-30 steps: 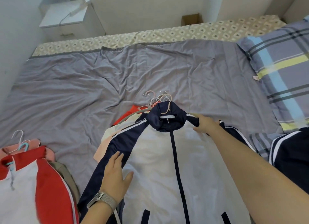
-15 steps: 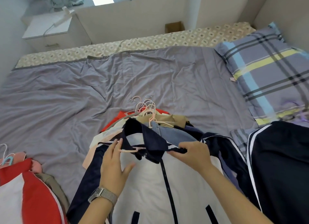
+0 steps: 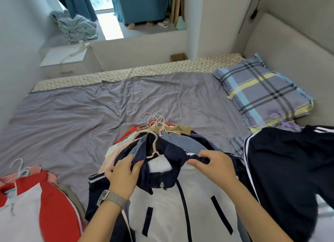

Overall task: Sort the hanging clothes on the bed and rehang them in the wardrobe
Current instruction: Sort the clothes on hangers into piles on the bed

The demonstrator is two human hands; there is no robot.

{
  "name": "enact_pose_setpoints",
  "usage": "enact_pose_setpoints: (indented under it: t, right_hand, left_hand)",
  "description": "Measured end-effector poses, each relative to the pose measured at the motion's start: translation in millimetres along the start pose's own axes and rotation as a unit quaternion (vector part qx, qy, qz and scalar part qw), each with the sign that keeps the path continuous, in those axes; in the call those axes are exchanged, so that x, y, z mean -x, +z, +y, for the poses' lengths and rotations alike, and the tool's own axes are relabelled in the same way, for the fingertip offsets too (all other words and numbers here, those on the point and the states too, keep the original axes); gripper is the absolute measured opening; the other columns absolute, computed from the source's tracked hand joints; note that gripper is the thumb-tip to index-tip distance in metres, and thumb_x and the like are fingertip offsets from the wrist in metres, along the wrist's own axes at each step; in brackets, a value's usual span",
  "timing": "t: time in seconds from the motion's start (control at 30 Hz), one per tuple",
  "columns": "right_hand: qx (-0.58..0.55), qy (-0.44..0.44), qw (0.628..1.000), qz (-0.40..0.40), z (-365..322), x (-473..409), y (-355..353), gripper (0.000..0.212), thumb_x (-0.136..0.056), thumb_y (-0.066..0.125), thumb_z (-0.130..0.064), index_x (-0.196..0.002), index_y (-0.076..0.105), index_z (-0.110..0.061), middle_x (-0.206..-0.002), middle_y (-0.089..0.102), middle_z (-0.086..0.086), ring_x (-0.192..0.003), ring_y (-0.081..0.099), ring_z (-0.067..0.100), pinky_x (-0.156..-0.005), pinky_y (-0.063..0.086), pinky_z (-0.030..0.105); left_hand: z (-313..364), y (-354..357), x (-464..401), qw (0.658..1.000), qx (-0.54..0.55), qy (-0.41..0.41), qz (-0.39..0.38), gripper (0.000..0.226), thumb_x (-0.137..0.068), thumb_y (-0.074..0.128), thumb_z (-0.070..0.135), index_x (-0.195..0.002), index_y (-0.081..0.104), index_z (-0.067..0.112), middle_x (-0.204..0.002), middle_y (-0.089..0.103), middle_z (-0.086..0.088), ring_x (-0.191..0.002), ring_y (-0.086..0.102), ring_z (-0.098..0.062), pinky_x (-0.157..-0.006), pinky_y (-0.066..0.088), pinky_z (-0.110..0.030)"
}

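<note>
Now gripping the navy-and-white jacket (image 3: pixel 180 196) at both shoulders: left hand (image 3: pixel 122 176) no longer flat, right hand (image 3: pixel 211 165) pinching navy cloth. Collar peeled off its pink hanger (image 3: pixel 154 147) (still inside), atop the bed's (image 3: pixel 72 118) middle pile. Probably being lifted for sorting.

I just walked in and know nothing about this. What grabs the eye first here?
Two hands, the left hand and right hand, pinch the dark collar of a navy and white jacket atop a pile of clothes on hangers in the middle of the grey bed. A red and white jacket lies at the near left, a plaid pillow at the far right.
</note>
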State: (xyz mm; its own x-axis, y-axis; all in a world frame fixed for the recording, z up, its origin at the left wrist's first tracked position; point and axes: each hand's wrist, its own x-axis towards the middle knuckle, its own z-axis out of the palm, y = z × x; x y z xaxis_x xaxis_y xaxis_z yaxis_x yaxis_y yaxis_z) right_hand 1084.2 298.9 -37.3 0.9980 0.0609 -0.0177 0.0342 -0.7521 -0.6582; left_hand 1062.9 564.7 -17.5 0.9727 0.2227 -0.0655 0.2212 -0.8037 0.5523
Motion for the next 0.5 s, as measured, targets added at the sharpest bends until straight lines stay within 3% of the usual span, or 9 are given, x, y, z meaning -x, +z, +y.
enact_pose_setpoints:
  t: [0.13, 0.27, 0.33, 0.4, 0.5]
  right_hand:
    - [-0.011, -0.031, 0.999, 0.044, -48.7, 57.5, -21.8, 0.039, -0.078, 0.069, -0.052, -0.055, 0.046, -0.03, -0.049, 0.044, -0.011, -0.054, 0.044, 0.007, -0.058, 0.03, 0.028]
    - [-0.015, -0.04, 0.995, 0.088, -105.8, 136.2, -33.2, 0.027, -0.078, 0.071, -0.047, -0.069, 0.064, -0.022, -0.058, 0.05, -0.021, -0.066, 0.047, 0.003, -0.074, 0.037, 0.031]
    - [-0.013, -0.052, 0.993, 0.109, -135.5, 176.1, -36.5, 0.028, -0.077, 0.071, -0.048, -0.072, 0.068, -0.021, -0.061, 0.053, -0.022, -0.073, 0.051, 0.008, -0.079, 0.042, 0.035]
    - [-0.014, -0.064, 0.99, 0.126, -163.3, 214.2, -39.6, 0.029, -0.077, 0.07, -0.05, -0.073, 0.069, -0.021, -0.063, 0.056, -0.019, -0.076, 0.054, 0.013, -0.081, 0.043, 0.037]
    - [-0.012, -0.075, 0.986, 0.147, -197.2, 261.4, -48.4, 0.034, -0.078, 0.065, -0.055, -0.07, 0.067, -0.022, -0.062, 0.06, -0.011, -0.072, 0.055, 0.015, -0.079, 0.043, 0.036]
  left_hand:
    - [0.8, -48.1, 59.4, 0.999, 0.027, 0.031, 0.01, 0.024, -0.096, 0.042, 0.036, -0.103, 0.062, 0.024, -0.081, 0.062, 0.008, -0.084, 0.052, -0.012, -0.078, 0.019, -0.029]
    - [-19.9, -103.4, 138.4, 0.996, 0.059, 0.055, 0.032, 0.036, -0.088, 0.042, 0.047, -0.088, 0.062, 0.017, -0.069, 0.056, 0.005, -0.077, 0.056, -0.02, -0.07, 0.031, -0.032]
    - [-32.3, -132.7, 179.0, 0.994, 0.087, 0.058, 0.034, 0.028, -0.091, 0.047, 0.043, -0.091, 0.062, 0.018, -0.066, 0.053, 0.009, -0.072, 0.054, -0.017, -0.073, 0.039, -0.034]
    - [-42.7, -161.4, 213.0, 0.992, 0.098, 0.069, 0.029, 0.023, -0.093, 0.048, 0.039, -0.091, 0.061, 0.021, -0.07, 0.062, 0.008, -0.074, 0.058, -0.017, -0.08, 0.045, -0.041]
    - [-47.2, -200.4, 253.5, 0.99, 0.112, 0.075, 0.034, 0.032, -0.092, 0.046, 0.045, -0.087, 0.062, 0.018, -0.078, 0.068, 0.0, -0.079, 0.062, -0.018, -0.081, 0.046, -0.048]
